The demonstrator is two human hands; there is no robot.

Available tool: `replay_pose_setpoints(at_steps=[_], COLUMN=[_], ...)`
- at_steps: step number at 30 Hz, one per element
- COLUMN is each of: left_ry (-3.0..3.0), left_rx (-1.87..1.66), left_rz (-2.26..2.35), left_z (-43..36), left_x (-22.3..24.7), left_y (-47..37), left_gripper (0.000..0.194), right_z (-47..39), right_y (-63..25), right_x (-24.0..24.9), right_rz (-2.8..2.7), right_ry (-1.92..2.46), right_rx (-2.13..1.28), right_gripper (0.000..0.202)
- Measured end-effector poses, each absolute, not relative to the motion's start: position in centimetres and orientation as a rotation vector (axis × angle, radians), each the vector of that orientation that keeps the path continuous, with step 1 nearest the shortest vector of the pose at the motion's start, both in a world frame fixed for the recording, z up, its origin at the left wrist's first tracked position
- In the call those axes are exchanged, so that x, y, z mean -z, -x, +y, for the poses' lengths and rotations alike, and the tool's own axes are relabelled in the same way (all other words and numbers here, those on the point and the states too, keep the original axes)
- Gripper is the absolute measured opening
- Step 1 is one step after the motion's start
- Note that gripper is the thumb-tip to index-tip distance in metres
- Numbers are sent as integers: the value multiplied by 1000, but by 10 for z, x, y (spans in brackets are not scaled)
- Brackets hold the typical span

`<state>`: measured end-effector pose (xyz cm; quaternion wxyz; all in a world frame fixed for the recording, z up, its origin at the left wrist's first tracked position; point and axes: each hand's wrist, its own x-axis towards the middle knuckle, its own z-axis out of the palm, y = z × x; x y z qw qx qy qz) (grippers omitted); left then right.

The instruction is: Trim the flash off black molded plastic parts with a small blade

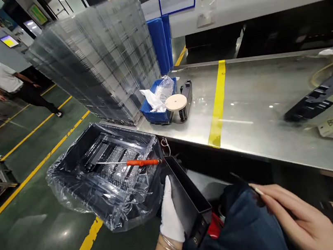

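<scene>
My left hand [170, 216], in a white glove, grips the side of a long black box-shaped housing [182, 200] with an open top, held tilted over my lap. My right hand [301, 213] is bare. Its thumb and fingers pinch a thin dark strip [240, 178], blurred, whose kind I cannot make out. An orange-handled screwdriver [143, 162] is beyond the housing, its shaft over the plastic-lined black bin [57, 172]. Inside that bin lie several black parts [98, 154] and bubble wrap.
On the metal bench [254, 128] are a blue tray [156, 118] with plastic bags, a round beige disc [176, 102], and a black part [188, 90]. A black assembly [315, 96] sits right. Stacked clear trays [97, 60] tower behind. A person [6, 78] walks at left.
</scene>
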<state>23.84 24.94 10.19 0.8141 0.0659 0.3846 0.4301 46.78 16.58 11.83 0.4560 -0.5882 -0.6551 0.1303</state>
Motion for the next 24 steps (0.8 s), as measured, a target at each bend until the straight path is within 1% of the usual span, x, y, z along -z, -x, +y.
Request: replay_pose_setpoints(at_steps=[3,5,10,16,21,24], left_ry=[50,113,218,221,189,99], left_rx=[-898,-891,-861,-876,-855,-839], left_rz=[738,693,584,616,679,696], left_z=[248,246,245,244,243,235], left_x=[-89,-86,-90,-92,-90,-88], left_y=[-231,-229,-225,-220,-216,-219], left_gripper=[55,62,65,53,59,59], right_z=[155,151,150,152,150,159], right_y=[-457,-447,-437,-436,-439,-439], right_x=[-125,-126,-124,-128,-134,-128], right_rz=[-1736,-1770,-1801,-1832,-1909,-1746], right_ry=[1326,1258,1221,1193,1224,1324], right_rx=[-620,-808,-1003,-977,-1082,-950], right_gripper=[16,18,23,23,30,22])
